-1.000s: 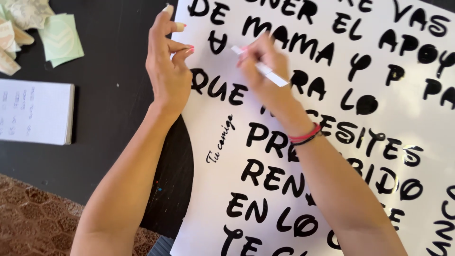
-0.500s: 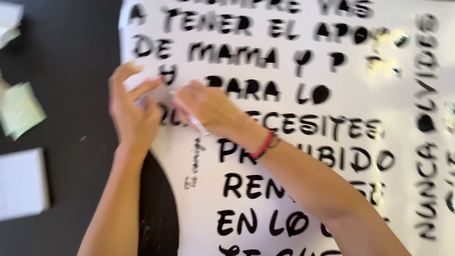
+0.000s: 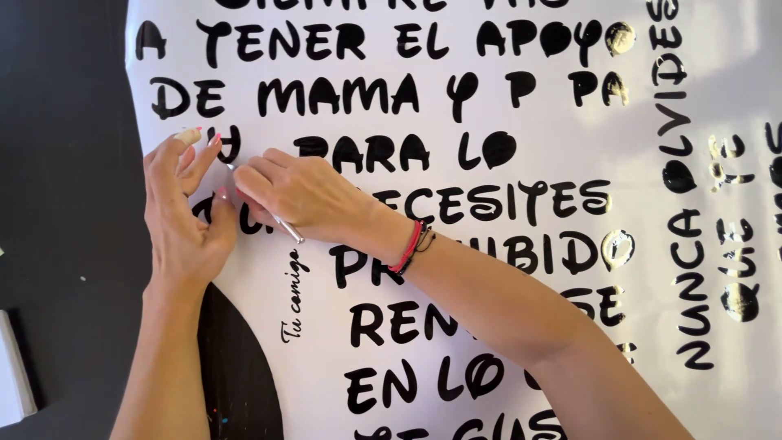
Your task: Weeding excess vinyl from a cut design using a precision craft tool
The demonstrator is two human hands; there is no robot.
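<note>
A large white sheet (image 3: 529, 269) covered with glossy black cut-out lettering lies on a black surface. My right hand (image 3: 297, 195) grips a thin metal pointed tool (image 3: 285, 226), its tip near a letter at the sheet's left side. My left hand (image 3: 183, 216) rests flat on the sheet's left edge, fingers spread beside the tool tip, one fingertip wrapped in beige tape. A red and a black bracelet (image 3: 411, 247) circle my right wrist.
The black tabletop (image 3: 65, 204) runs along the left. A white pad's corner (image 3: 15, 375) shows at the lower left edge. A round black shape (image 3: 236, 367) is printed at the sheet's lower left.
The view has shifted so the sheet fills more of the frame. Both hands have come together at the sheet's left edge, the tool tip now close to my left fingers.
</note>
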